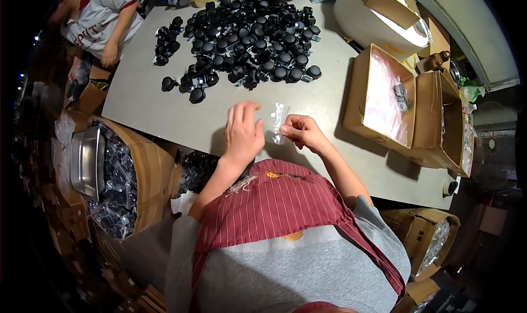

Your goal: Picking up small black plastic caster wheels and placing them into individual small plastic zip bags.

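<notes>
My left hand (242,130) and my right hand (301,132) both pinch a small clear plastic bag (278,121) just above the grey table (159,107). The left hand's fingers lie flat along the bag's left edge; the right thumb and fingers grip its lower right corner. Beyond the bag, a large heap of black caster wheels (252,35) covers the far middle of the table. A few loose wheels (189,85) lie nearest my left hand.
An open cardboard box with a pink liner (381,96) stands at the right, another box (444,121) behind it. A lined carton of bagged parts with a steel tray (88,162) sits at the lower left. Another person (101,22) works at the far left.
</notes>
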`<action>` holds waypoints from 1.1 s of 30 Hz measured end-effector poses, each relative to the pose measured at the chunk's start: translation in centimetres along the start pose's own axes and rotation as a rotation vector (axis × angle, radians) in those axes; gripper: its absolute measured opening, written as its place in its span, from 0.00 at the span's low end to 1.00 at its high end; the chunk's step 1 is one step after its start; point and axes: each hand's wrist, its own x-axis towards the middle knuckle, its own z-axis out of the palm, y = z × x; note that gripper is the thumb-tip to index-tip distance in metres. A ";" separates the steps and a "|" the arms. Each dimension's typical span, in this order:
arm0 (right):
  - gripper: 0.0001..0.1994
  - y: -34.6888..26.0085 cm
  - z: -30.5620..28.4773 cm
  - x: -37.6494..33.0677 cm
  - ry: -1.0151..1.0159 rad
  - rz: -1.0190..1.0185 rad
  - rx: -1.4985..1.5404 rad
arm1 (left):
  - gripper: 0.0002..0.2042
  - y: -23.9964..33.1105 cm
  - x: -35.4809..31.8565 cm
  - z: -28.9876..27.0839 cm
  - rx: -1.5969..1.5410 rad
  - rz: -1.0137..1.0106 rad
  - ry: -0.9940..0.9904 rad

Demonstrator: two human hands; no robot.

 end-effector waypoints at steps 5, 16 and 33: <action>0.06 1.4 2.7 0.1 -0.065 -0.217 0.049 | 0.15 -0.4 -0.5 0.9 -0.483 -0.261 -0.456; 0.12 -1.3 3.1 -1.7 0.047 -0.084 0.085 | 0.09 -0.6 -1.6 1.6 -0.876 -0.449 -0.485; 0.15 -0.3 2.9 2.9 0.422 -0.697 -0.711 | 0.09 -1.5 -2.3 3.4 0.020 -0.139 -0.221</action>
